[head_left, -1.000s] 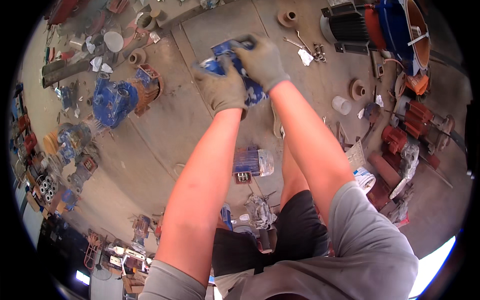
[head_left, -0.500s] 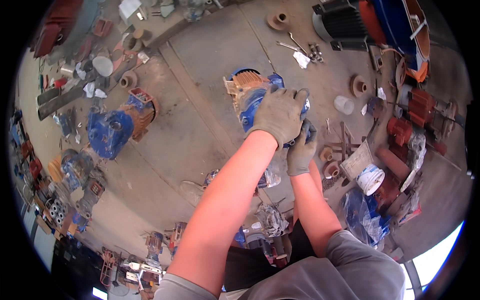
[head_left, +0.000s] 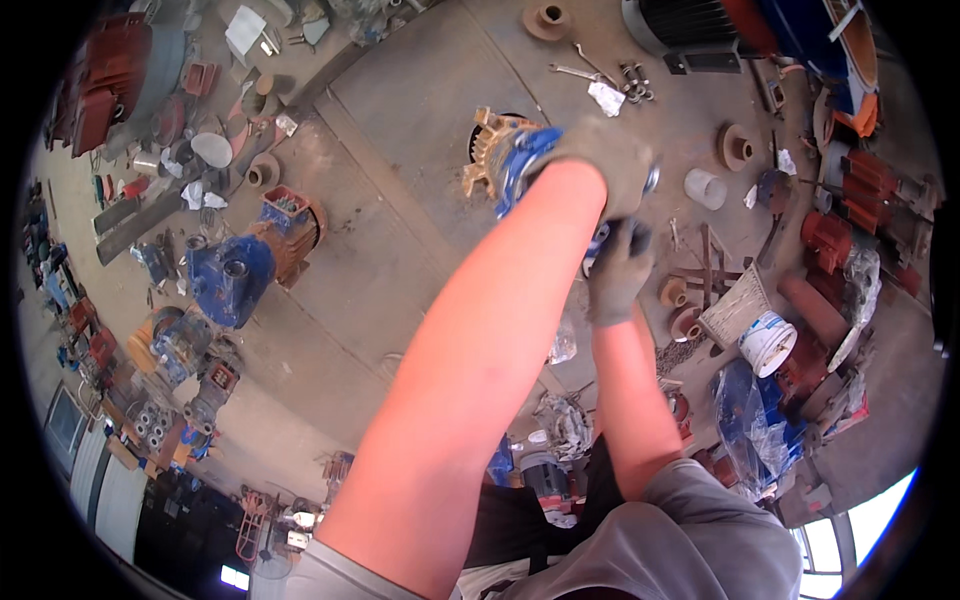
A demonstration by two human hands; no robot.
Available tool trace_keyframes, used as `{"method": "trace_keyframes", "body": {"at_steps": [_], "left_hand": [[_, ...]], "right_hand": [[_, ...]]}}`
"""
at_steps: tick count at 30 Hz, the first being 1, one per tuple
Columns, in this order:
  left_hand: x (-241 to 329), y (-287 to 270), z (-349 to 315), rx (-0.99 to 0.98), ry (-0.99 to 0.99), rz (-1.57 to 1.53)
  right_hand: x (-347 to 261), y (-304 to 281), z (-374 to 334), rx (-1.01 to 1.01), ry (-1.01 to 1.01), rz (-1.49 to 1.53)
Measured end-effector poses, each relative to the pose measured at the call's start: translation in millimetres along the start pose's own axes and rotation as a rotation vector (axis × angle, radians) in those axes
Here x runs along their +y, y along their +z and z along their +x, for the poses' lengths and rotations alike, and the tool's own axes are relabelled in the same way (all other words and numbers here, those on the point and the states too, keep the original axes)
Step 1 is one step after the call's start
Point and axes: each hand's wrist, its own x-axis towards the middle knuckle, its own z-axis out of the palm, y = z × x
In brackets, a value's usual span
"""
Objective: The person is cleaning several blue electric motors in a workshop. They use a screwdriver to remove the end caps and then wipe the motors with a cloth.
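Observation:
A gear motor (head_left: 522, 165) with an orange finned body and a blue housing is on the concrete floor in front of me. Over the housing's right end lies my left hand (head_left: 608, 165), in a grey-green work glove and closed on it; motion blurs the fingers. Lower and nearer, my gloved right hand (head_left: 618, 278) has its fingers curled round the unit's near right end. My left forearm hides much of the housing. A round metallic edge (head_left: 653, 178) shows just beyond the left glove.
Another blue-and-orange gear motor (head_left: 235, 275) stands to the left. Beyond the work lie wrenches (head_left: 578, 72), bolts (head_left: 636, 82) and a rusty flanged hub (head_left: 548, 18). At right are a clear plastic cup (head_left: 705, 188), a white bucket (head_left: 768, 345) and red motors (head_left: 828, 240).
The gear motor has turned and tilted, its blue housing swinging right under the gloves. Both hands have shifted right, the left one also slightly farther away. The whole view has shifted a little.

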Motion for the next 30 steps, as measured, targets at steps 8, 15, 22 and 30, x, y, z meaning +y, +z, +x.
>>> {"method": "trace_keyframes", "body": {"at_steps": [8, 15, 22, 30], "left_hand": [[-68.8, -6.4, -20.7, 0.704, -0.525, -0.552], [-14.1, 100.1, -60.7, 1.279, -0.69, -0.764], [27.0, 172.2, -115.5, 1.072, -0.889, -1.271], [19.0, 313.0, -167.4, 1.358, -0.909, -1.119]], "right_hand": [[-102.2, 64.0, 133.9, -0.431, -0.488, -0.451], [-109.6, 48.5, 100.0, -0.719, -0.597, -0.484], [-59.9, -21.1, -4.5, -0.696, -0.727, -0.624], [0.1, 12.2, -12.7, -0.904, -0.613, -0.493]]}}
